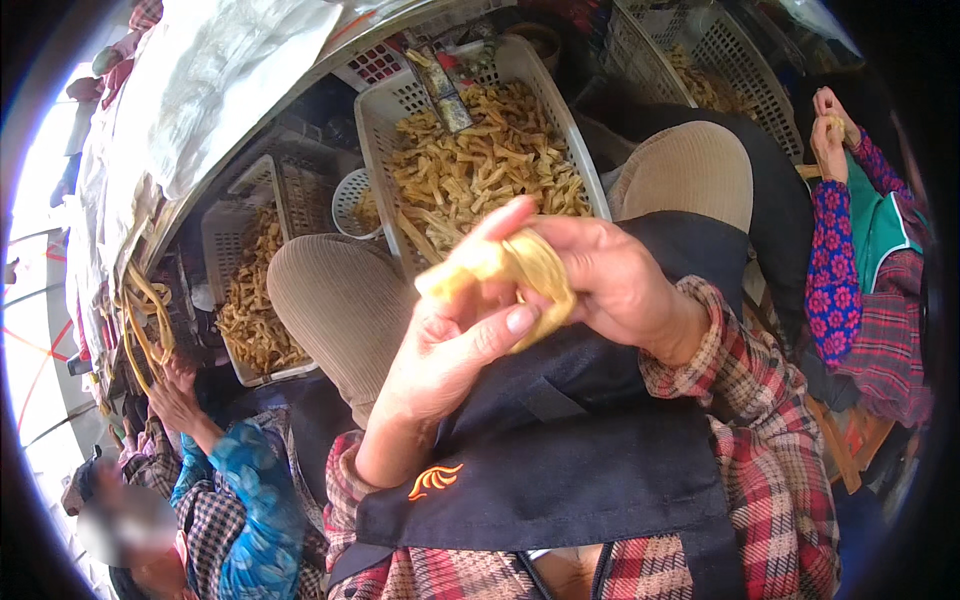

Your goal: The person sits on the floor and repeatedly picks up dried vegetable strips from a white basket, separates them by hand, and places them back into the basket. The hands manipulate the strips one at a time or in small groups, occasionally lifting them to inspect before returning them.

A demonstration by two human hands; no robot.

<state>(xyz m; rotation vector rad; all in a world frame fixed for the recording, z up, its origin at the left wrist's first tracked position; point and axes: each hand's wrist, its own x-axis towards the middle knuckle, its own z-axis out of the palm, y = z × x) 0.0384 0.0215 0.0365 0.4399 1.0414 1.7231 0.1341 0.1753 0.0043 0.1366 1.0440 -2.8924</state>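
Note:
In front of my lap, a yellow pliable food strip (pixel 546 281) is bent into a loop between my two hands. My left hand (pixel 450 352) grips its near side, the thumb pressed against the loop and the other fingers partly hidden by the strip. From the other side, my right hand (pixel 619 281) pinches the strip's upper right part; some of its fingertips are hidden behind it. Just beyond my hands, a white perforated plastic basket (pixel 373 150) stands between my knees. It holds a heap of yellow-brown knotted strips (pixel 487 157).
A metal tool (pixel 450 109) lies over the heap. At left are another basket (pixel 217 247) of knotted strips and a small white perforated bowl (pixel 349 199). A plastic-covered table (pixel 247 82) runs along the upper left. Co-workers' hands (pixel 176 394) and hands (pixel 831 139) work on either side.

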